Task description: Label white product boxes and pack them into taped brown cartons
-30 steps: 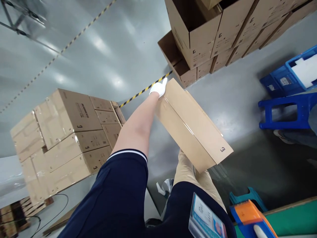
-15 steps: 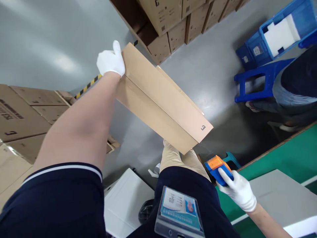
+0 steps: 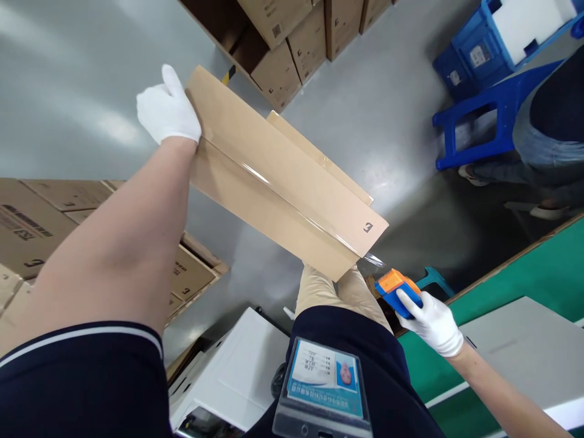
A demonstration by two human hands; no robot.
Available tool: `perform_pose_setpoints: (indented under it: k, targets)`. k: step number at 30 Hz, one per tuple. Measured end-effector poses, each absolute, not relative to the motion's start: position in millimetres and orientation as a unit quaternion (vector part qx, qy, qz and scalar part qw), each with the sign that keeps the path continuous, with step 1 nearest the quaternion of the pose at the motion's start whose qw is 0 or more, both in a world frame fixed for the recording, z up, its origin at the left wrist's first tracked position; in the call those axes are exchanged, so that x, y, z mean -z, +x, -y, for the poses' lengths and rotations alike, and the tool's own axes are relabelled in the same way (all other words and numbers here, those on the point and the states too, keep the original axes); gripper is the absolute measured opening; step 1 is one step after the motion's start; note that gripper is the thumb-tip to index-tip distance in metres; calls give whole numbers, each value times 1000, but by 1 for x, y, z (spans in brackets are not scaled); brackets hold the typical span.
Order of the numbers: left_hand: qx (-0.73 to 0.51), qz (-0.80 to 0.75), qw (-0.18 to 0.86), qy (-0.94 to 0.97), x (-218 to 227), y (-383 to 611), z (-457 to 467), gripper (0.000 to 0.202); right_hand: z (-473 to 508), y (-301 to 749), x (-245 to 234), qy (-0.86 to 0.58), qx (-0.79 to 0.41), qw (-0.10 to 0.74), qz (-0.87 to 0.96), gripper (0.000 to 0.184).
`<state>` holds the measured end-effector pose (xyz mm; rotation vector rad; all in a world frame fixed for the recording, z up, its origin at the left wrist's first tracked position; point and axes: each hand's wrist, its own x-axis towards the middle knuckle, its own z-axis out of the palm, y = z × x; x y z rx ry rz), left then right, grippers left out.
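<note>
A long, narrow cardboard box [image 3: 283,170] slants across the middle of the view, its near end by my legs. Its two upper flaps meet at a centre seam, and a glossy strip of clear tape [image 3: 303,218] runs along much of that seam. My left hand [image 3: 168,108], in a white glove, grips the far left end of the box; the thumb sticks up and some fingers are hidden. In my gloved right hand [image 3: 431,321] is an orange and blue tape dispenser [image 3: 399,293], just off the near right end. Loose clear tape shows between box and dispenser.
Stacked cartons [image 3: 296,52] stand at the top and more cartons [image 3: 31,225] at the left. To the right are blue crates [image 3: 479,48], a blue stool [image 3: 483,121] and a seated person. A green-topped table [image 3: 511,261] lies at lower right, a white appliance [image 3: 246,365] below.
Clear tape now shows along the box's seam and beyond its near end. The left hand and box have shifted left in the view; the right hand with the dispenser has moved slightly up and left.
</note>
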<state>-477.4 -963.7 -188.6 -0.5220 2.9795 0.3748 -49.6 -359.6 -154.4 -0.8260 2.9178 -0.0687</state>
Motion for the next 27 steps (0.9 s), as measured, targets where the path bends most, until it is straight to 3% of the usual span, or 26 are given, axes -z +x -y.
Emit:
perform_pose_setpoints:
  k: [3, 7, 13, 21, 27]
  targets:
    - [-65, -964, -73, -248, 186, -469, 954, 108, 358, -45, 158, -264, 26, 58, -962, 41]
    - [-71, -965, -61, -246, 175, -400, 833, 104, 364, -47, 178, -242, 19, 82, -967, 39]
    - [-124, -981, 124, 81, 175, -259, 596, 83, 368, -56, 209, -203, 48, 133, -969, 47]
    - [-107, -916, 143, 359, 185, -257, 612, 82, 376, -60, 209, -180, 98, 249, -947, 55]
    - [-104, -651, 245, 711, 183, -243, 640, 59, 384, -81, 193, -159, 160, 320, -920, 70]
